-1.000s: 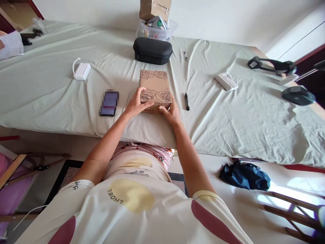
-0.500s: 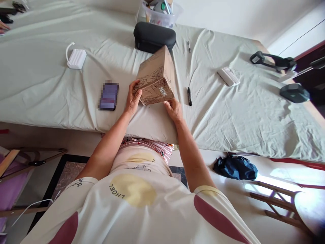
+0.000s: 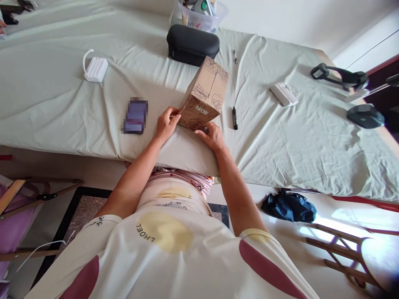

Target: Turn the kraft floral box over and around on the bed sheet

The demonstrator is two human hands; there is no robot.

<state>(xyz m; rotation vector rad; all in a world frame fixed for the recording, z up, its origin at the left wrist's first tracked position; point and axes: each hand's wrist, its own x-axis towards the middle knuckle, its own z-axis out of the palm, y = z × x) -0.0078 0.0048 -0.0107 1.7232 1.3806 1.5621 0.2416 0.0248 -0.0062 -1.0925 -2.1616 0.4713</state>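
Observation:
A brown cardboard box (image 3: 206, 92) covered in black scribbles stands tipped up on one end on the sheet-covered table (image 3: 62, 108), leaning away to the right. My left hand (image 3: 166, 123) grips its lower left corner with curled fingers. At the box's bottom edge my right hand (image 3: 211, 135) holds on, fingers curled against the cardboard. A black marker (image 3: 235, 118) lies just right of the box. A phone (image 3: 135, 116) lies to the left of my left hand.
Behind the box sits a black zip case (image 3: 192, 44), and a clear tub (image 3: 202, 14) of items behind that. A white charger (image 3: 95, 68) lies far left, a white remote-like item (image 3: 283, 94) right, black devices (image 3: 364, 115) at the far right. A dark bag (image 3: 291, 206) lies on the floor.
The box lay flat on the table a second ago. Both hands have tipped it up onto its near end and turned it towards the right.

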